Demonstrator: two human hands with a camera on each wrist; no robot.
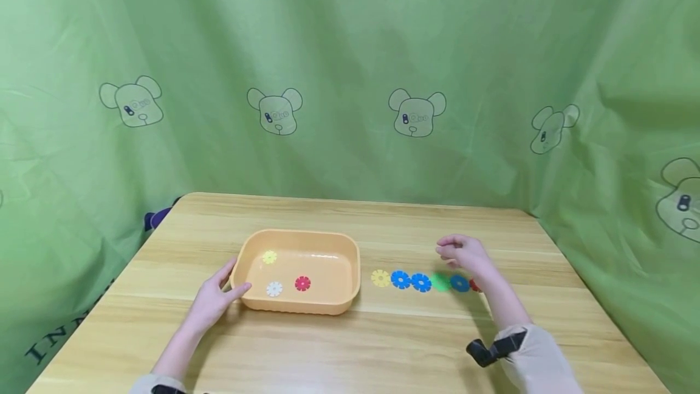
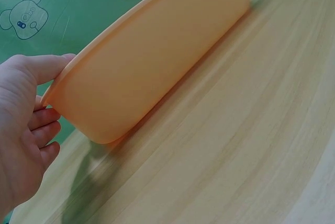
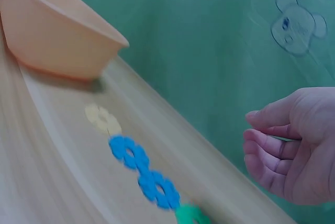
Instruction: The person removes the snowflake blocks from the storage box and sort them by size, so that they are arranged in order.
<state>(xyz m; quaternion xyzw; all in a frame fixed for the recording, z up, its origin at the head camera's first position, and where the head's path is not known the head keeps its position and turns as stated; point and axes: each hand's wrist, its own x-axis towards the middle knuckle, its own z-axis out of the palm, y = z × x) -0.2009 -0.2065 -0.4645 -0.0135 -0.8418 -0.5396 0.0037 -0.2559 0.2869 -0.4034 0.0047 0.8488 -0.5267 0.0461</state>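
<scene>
My left hand [image 1: 212, 300] grips the left end of an orange plastic basin [image 1: 350, 297], thumb over the rim and fingers against the outside, as the left wrist view shows. Inside the basin lie a yellow snowflake disc [image 1: 270, 257], a white one [image 1: 274, 289] and a red one [image 1: 302, 283]. My right hand [image 1: 465, 254] hovers over the table with loosely curled fingers and nothing between them. Below it runs a row of snowflake discs: a yellow one [image 1: 380, 278], blue ones [image 1: 401, 279], a green one [image 1: 440, 282] and a red one [image 1: 474, 285], which my wrist partly covers.
The wooden table [image 1: 328, 351] bears the basin and the row to its right. Green cloth [image 1: 350, 163] with printed bear heads hangs behind the table and along both sides. A dark purple object [image 1: 157, 217] shows past the table's far left edge.
</scene>
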